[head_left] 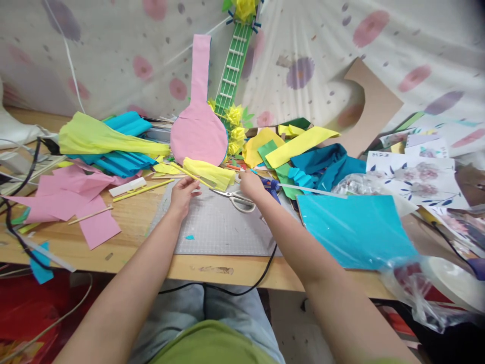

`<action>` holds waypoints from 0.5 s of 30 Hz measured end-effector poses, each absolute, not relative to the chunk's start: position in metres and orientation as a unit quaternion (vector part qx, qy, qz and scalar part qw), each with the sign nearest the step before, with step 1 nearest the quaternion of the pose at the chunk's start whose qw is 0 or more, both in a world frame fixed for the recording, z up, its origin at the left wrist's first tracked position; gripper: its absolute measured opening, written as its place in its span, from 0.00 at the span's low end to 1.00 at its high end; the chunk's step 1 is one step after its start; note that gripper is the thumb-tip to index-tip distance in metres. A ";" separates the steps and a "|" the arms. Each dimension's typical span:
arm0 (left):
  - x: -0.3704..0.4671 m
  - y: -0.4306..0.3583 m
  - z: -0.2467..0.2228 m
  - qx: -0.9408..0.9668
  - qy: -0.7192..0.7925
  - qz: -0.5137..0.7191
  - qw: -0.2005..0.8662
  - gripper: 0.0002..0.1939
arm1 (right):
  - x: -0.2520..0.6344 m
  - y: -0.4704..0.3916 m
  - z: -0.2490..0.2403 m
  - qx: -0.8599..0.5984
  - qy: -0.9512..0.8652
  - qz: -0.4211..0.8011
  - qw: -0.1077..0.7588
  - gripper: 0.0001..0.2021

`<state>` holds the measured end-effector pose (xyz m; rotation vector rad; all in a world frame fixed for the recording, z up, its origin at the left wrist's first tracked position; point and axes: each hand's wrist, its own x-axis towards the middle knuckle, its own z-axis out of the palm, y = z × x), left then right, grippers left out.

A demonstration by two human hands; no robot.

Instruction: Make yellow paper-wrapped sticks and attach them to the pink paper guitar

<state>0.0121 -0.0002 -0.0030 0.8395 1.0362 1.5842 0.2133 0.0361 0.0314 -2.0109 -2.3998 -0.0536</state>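
My left hand is closed, its fingertips pinching a thin yellow stick above the left part of the grey cutting mat. Behind the stick lies a yellow crepe paper piece. My right hand is closed at the right end of that paper; what its fingers hold is hidden. Scissors with white handles lie on the mat between my hands. A blue glue gun is just right of my right hand. The pink banjo-shaped piece stands upright behind the mat.
Pink paper and yellow-green crepe paper lie at the left. A blue sheet is at the right, near a plastic-wrapped roll. A black cable hangs over the front edge. A green stringed neck stands behind.
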 end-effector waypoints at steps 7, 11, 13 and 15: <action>0.007 0.001 -0.007 0.328 0.418 0.654 0.539 0.16 | 0.189 0.086 0.031 -0.647 -0.760 0.019 -0.054 0.14; 0.008 0.002 -0.008 0.342 0.415 0.636 0.553 0.18 | 0.196 0.076 0.053 -0.671 -0.740 0.012 -0.048 0.15; 0.010 0.002 -0.007 0.354 0.416 0.626 0.556 0.19 | 0.200 0.060 0.061 -0.663 -0.747 -0.005 0.048 0.15; 0.011 0.000 -0.006 0.364 0.416 0.616 0.562 0.20 | 0.199 0.042 0.062 -0.605 -0.771 0.043 0.196 0.12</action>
